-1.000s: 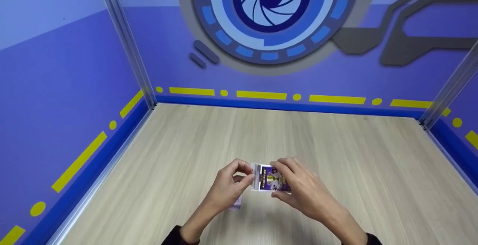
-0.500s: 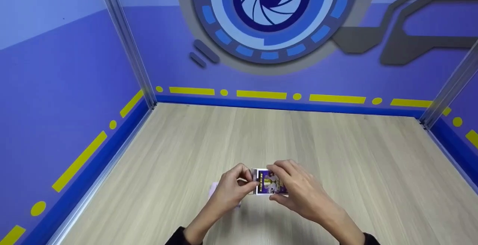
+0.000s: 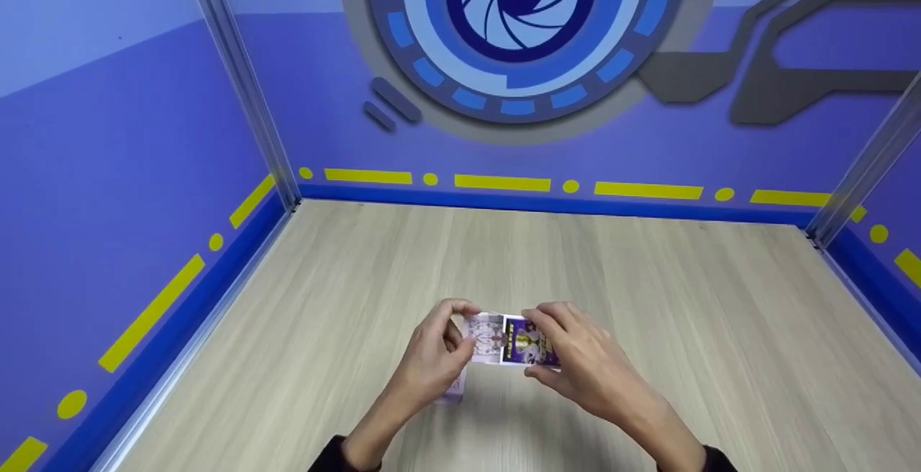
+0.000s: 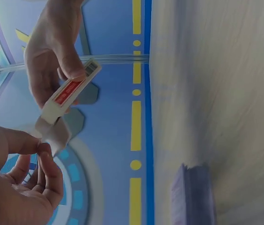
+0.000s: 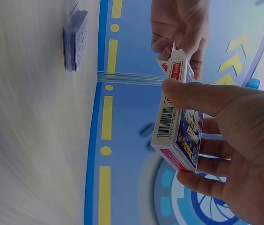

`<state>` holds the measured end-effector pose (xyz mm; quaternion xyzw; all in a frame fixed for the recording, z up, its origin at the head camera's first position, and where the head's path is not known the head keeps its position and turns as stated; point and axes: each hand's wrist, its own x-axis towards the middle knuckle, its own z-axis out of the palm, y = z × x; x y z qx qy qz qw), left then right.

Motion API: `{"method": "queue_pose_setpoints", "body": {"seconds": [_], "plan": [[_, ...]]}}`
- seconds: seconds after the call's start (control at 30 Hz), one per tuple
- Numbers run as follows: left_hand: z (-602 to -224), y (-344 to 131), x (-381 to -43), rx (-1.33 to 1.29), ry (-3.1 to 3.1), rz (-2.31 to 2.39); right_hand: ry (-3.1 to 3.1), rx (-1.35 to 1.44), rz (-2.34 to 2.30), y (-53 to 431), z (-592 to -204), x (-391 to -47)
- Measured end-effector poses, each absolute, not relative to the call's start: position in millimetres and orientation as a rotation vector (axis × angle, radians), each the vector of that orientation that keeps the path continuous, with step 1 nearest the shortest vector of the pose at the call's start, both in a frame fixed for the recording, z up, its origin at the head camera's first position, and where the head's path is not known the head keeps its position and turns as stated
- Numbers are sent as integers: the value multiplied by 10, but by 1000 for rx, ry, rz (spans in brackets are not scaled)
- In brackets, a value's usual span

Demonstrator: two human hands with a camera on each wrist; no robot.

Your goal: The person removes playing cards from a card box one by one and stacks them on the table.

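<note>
In the head view my right hand (image 3: 593,360) holds a small card box (image 3: 529,342) by its long edges, the purple and yellow printed face up. The right wrist view shows the barcode and red end of the box (image 5: 168,115), with the thumb on its side. From the box's left end sticks out a thin, pale piece (image 3: 486,337) with a grey-pink pattern; whether it is a flap or a card I cannot tell. My left hand (image 3: 435,357) pinches it between thumb and fingertips. A stack of cards (image 5: 77,41) with pale patterned backs lies on the table, partly hidden by the left hand in the head view.
The light wood table (image 3: 647,292) is bounded by blue-purple panels (image 3: 331,112) at the back and both sides. Metal corner posts (image 3: 248,83) stand at the back corners.
The left hand has drawn slightly left from the box, and more of the pale patterned piece shows at its end. The right hand keeps its hold; both hands dipped and rose slightly.
</note>
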<state>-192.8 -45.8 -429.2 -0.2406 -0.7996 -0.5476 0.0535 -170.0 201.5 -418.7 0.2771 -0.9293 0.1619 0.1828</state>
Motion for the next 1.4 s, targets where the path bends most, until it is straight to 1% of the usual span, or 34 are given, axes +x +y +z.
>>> {"method": "queue_pose_setpoints", "body": {"seconds": [0.3,0.4,0.53,0.8,1.17,1.4], "plan": [[-4236,-616,-1993,-1026,-2535,-1039,-2609,770,420,2048,-4210,-1726],[-4234,-621,-1992,-1057,-2563,-818,-2604,773,411,2052,-4216,-1726],[-4257,-575,-1977,-1051,-2556,-642,-2610,778,414,2052,-4217,-1721],[-4269,-570,-1974,-1008,-2527,-503,-2638,745,430,2085,-4189,-1730],[-4131,-887,-2058,-997,-2625,-598,-2692,609,452,2167,-4135,-1764],[-4151,-981,-2098,-1001,-2662,-589,-2671,584,453,2200,-4117,-1779]]}}
